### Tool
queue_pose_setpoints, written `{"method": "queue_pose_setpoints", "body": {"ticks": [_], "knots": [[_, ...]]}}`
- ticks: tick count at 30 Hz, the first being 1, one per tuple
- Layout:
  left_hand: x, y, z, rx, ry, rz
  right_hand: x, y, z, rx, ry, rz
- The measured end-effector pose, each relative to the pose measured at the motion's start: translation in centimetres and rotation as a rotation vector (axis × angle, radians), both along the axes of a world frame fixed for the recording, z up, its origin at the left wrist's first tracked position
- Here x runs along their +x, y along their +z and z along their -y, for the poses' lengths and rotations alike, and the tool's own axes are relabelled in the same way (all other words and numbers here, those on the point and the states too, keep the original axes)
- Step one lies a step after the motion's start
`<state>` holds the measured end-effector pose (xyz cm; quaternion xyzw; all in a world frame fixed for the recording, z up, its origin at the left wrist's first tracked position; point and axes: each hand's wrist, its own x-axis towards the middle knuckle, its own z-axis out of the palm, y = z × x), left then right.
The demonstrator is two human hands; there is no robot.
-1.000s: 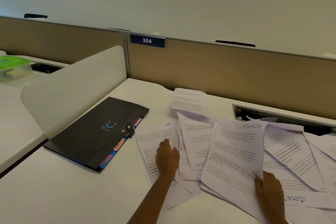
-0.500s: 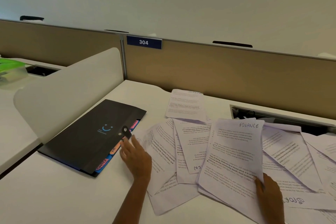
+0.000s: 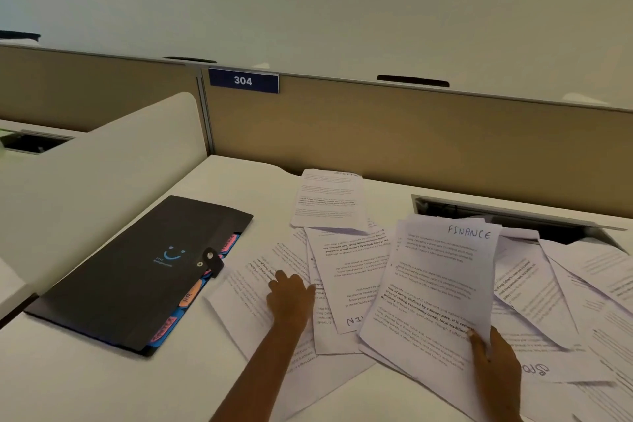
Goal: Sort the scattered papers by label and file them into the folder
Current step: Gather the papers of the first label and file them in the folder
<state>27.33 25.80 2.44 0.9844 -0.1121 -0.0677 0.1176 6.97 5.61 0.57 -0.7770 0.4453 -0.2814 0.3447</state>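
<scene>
On the white desk (image 3: pixel 102 384), printed papers (image 3: pixel 534 298) lie scattered and overlapping across the right half. Left hand (image 3: pixel 289 298) rests palm-down on a sheet at the left edge of the spread, fingers extended and pressing the sheet flat. Right hand (image 3: pixel 493 358) pinches the lower corner of a stack whose top sheet reads FINANCE (image 3: pixel 442 284), thumb on top. Black folder (image 3: pixel 137 271) lies closed at left, just beside the papers, coloured tabs (image 3: pixel 188 298) protruding along its near edge. Sign 304 (image 3: pixel 243 80) is fixed to the partition (image 3: pixel 411 147) behind.
</scene>
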Motion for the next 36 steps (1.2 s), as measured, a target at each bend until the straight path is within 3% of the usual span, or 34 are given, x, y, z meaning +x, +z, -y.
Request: {"method": "queue_pose_setpoints", "body": {"ticks": [3,6,8,14,19,26,36], "knots": [[-0.3,0.9,1.9,-0.205,0.052,-0.065,0.1,0.0,0.1,0.019,0.000,0.018],[-0.2,1.8,4.0,-0.531,0.173,-0.342,0.1,0.2,0.1,0.036,0.002,0.039],[-0.4,2.4,5.2,-0.636,0.196,-0.410,0.1,0.3,0.1,0.054,-0.003,0.060],[-3.0,5.1,9.6,-0.650,-0.086,0.027,0.0,0.7,0.0,0.064,-0.079,0.117],[-4.2,6.0,10.9,-0.649,-0.332,0.213,-0.3,1.4,0.8,0.084,-0.109,0.190],[-4.3,5.0,10.7,-0.640,-0.349,0.201,-0.8,1.8,3.4,0.084,-0.142,0.183],[1.2,2.8,5.7,-0.868,0.135,-0.118,-1.2,0.0,4.0,0.160,-0.164,0.150]]}}
